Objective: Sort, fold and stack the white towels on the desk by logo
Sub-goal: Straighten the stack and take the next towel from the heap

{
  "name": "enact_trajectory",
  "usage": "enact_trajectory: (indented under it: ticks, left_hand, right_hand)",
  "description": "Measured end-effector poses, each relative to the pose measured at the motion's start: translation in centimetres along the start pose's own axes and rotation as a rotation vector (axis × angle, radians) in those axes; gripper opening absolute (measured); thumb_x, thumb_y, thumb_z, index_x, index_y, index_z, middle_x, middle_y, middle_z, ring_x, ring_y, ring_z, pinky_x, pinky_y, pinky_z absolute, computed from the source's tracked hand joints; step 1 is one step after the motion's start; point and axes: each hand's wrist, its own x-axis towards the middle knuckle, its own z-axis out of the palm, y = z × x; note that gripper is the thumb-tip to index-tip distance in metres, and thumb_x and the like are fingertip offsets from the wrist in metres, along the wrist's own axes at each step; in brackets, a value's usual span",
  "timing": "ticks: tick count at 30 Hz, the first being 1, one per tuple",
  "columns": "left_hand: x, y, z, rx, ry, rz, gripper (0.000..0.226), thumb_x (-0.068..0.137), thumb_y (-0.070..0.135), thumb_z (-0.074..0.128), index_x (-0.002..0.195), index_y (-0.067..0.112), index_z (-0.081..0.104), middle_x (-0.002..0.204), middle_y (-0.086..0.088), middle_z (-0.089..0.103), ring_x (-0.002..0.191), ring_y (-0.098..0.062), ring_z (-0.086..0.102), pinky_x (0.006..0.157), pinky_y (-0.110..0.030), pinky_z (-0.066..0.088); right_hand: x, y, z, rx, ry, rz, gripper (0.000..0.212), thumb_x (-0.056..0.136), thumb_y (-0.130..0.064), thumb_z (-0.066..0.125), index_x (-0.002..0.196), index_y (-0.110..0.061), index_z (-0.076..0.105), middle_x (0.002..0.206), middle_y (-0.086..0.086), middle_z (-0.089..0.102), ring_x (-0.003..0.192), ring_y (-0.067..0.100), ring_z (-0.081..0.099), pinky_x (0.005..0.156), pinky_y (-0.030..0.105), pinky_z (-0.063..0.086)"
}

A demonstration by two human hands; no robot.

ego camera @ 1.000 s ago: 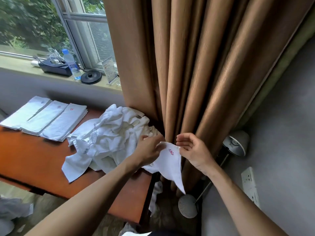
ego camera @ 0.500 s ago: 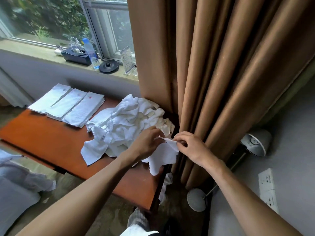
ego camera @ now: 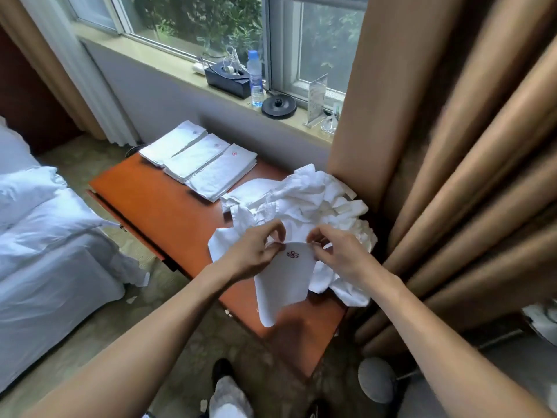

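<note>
The left hand (ego camera: 256, 251) and the right hand (ego camera: 337, 254) are raised just in front of the heap of unfolded white towels (ego camera: 316, 200), close together. Each pinches the top edge of one towel (ego camera: 286, 285) between thumb and curled fingers. That towel hangs down from the two pinches on the near side of the heap, its lower end over the bare orange tabletop (ego camera: 156, 203). A dark red flower-shaped logo (ego camera: 292, 254) shows near its top edge, between the hands.

The heap lies on the tabletop, with the brown curtain (ego camera: 437, 146) just to its right. Left of the heap and farther back, three stacks of folded towels lie side by side on the tabletop. The stack nearest the heap (ego camera: 223, 173) shows a red logo. The middle stack (ego camera: 197, 156) and the farthest stack (ego camera: 173, 143) each show a fainter mark whose shape I cannot tell.

Beyond the heap, on the window sill, stand a clear water bottle (ego camera: 255, 81), a black box (ego camera: 227, 79) and a round black base (ego camera: 279, 104). Well to the left of the heap is a bed with white bedding (ego camera: 45, 236).
</note>
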Motion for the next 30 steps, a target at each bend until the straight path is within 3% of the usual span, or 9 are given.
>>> enact_trajectory:
  ticks: [4,7,13,16,21,26,30]
  left_hand:
    - [-0.9,-4.3,-3.9,-0.02,-0.031,-0.068,0.016,0.098,0.009,0.058,0.102,0.023,0.064,0.095,0.017,0.067,0.09,0.008,0.059,0.08,-0.016,0.041]
    - [-1.4,-7.8,-7.1,-0.039,-0.011,-0.133,0.016,0.097,0.009,0.059,0.104,0.021,0.068,0.104,0.0,0.071,0.101,-0.017,0.065,0.09,-0.033,0.048]
    - [-3.2,-16.2,-13.1,-0.005,0.037,-0.224,0.017,0.09,0.005,0.063,0.106,0.01,0.065,0.096,-0.005,0.07,0.079,-0.017,0.06,0.076,-0.034,0.047]
    - [-4.1,-20.1,-16.3,0.05,0.016,-0.297,0.013,0.088,0.005,0.062,0.1,0.002,0.066,0.094,-0.014,0.07,0.089,-0.031,0.064,0.079,-0.043,0.051]
    - [-4.9,-24.5,-21.2,0.173,0.132,-0.405,0.012,0.096,0.025,0.06,0.099,0.017,0.068,0.096,-0.007,0.068,0.096,-0.029,0.059,0.083,-0.042,0.048]
    - [-4.9,-26.9,-24.1,0.037,0.223,-0.434,0.022,0.093,0.006,0.054,0.097,0.02,0.071,0.097,0.004,0.074,0.098,-0.024,0.068,0.089,-0.046,0.055]
    - [-4.7,-27.3,-25.4,-0.004,0.311,-0.448,0.026,0.094,0.009,0.051,0.1,0.024,0.071,0.101,0.008,0.074,0.102,-0.021,0.068,0.09,-0.045,0.055]
  right_hand:
    - [4.2,-3.3,3.5,0.003,-0.009,-0.039,0.022,0.094,-0.003,0.069,0.098,-0.024,0.069,0.092,-0.012,0.07,0.09,0.005,0.068,0.084,0.021,0.055]
    - [7.5,-6.0,6.4,0.0,-0.007,-0.08,0.017,0.091,0.004,0.07,0.096,-0.012,0.072,0.093,-0.002,0.071,0.09,0.009,0.067,0.084,0.024,0.058]
    - [14.6,-10.9,12.6,0.074,0.014,-0.085,0.022,0.088,0.009,0.073,0.091,-0.013,0.075,0.09,-0.006,0.074,0.086,0.009,0.069,0.082,0.019,0.057]
    - [17.6,-13.6,15.3,0.062,0.01,-0.114,0.027,0.09,0.007,0.071,0.089,-0.021,0.073,0.09,-0.007,0.072,0.084,0.008,0.067,0.08,0.022,0.058]
    - [21.3,-16.8,18.3,-0.022,-0.009,-0.171,0.028,0.085,0.014,0.066,0.08,-0.014,0.071,0.091,0.003,0.065,0.085,0.024,0.065,0.08,0.045,0.058]
    - [23.8,-18.4,20.0,-0.042,-0.088,-0.174,0.03,0.093,0.008,0.065,0.094,-0.018,0.08,0.098,-0.009,0.066,0.087,0.012,0.065,0.071,0.028,0.056]
    - [26.3,-19.4,20.8,-0.075,-0.132,-0.191,0.029,0.094,0.004,0.063,0.099,-0.019,0.081,0.103,-0.003,0.071,0.09,0.015,0.065,0.08,0.028,0.054]
